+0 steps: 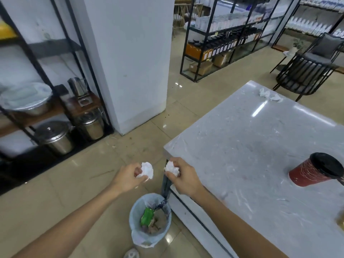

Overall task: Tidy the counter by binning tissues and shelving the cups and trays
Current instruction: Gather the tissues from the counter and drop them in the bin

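**Two tissue wads held beside the worktop corner**

The left hand (128,176) has its grip curled round a crumpled white tissue (147,170), and the right hand (183,178) pinches a second tissue wad (172,168) in its fingers. Both hands are raised side by side, just off the near corner of the grey marble worktop (251,146). The lined bin (150,220) stands on the floor against the worktop's side, nearer the person than the hands, with wrappers inside. More crumpled tissues (270,94) lie near the worktop's far edge. A red paper cup with a black lid (314,170) sits on the worktop at the right.
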